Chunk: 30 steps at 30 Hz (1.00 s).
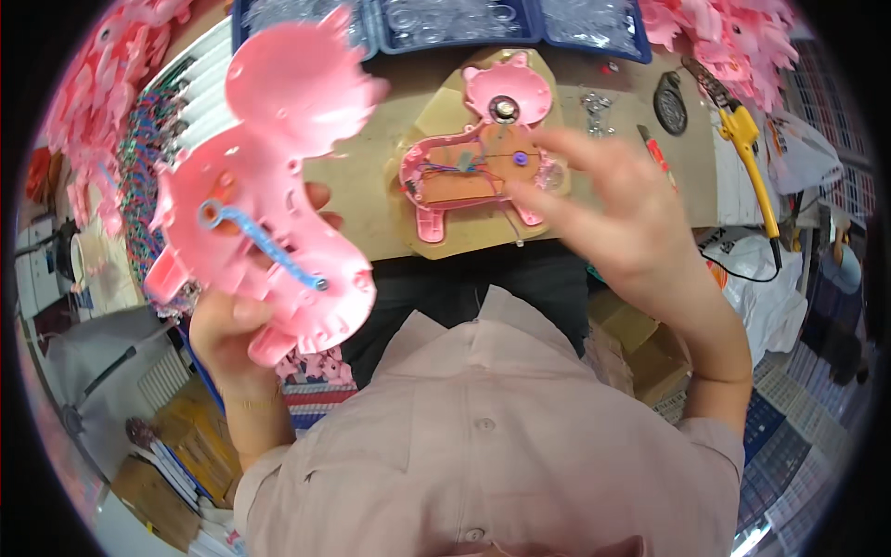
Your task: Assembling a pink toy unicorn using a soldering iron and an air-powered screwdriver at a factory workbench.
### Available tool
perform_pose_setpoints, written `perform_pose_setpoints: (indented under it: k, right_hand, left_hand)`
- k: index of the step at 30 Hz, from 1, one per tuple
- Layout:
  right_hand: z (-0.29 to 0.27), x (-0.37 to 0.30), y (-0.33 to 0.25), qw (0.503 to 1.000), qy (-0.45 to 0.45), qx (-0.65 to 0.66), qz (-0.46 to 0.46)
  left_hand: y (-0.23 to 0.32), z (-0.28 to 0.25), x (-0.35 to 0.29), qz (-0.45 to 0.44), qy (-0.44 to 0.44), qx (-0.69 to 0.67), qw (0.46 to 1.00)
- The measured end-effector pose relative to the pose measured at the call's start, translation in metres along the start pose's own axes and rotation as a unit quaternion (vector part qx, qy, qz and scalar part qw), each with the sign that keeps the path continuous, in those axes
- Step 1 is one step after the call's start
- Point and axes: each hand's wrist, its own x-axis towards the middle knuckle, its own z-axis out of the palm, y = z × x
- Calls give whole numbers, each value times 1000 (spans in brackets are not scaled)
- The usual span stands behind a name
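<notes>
My left hand [225,330] grips a pink animal-shaped plastic toy shell [311,209], its hollow inside facing up. A blue lever-like plastic part [267,249] lies across that inside. On the table, a matching pink shell half [520,84] rests on a yellowish board [444,110]. It holds a round speaker [504,110], a brown panel [455,190], thin coloured wires and a small purple knob [521,160]. Over the right side of this half hovers my right hand [617,209], slightly blurred, fingers apart with nothing seen between them.
Blue bins [455,37] of clear plastic parts line the back. Pink toy pieces [733,46] pile up at both far corners, with bundled wires [153,158] at left. To the right are a yellow-handled soldering iron [742,130], a black coil [669,104] and a red tool [657,153].
</notes>
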Motion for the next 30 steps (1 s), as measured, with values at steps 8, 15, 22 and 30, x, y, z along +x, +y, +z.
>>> perform_pose_setpoints:
  k: [8,15,22,30]
  right_hand:
    - [20,-10,2,983,-163,28,-83]
    - [19,-17,3,979,-130,-105,-121]
    - [40,11,2,973,-4,219,69]
    - [36,14,-5,840,-24,442,314]
  left_hand:
    - [-36,11,37,-42,39,9,998]
    - [-34,17,49,-41,66,6,997]
    - [-43,26,54,-24,31,25,999]
    - [-51,42,46,62,86,209,972]
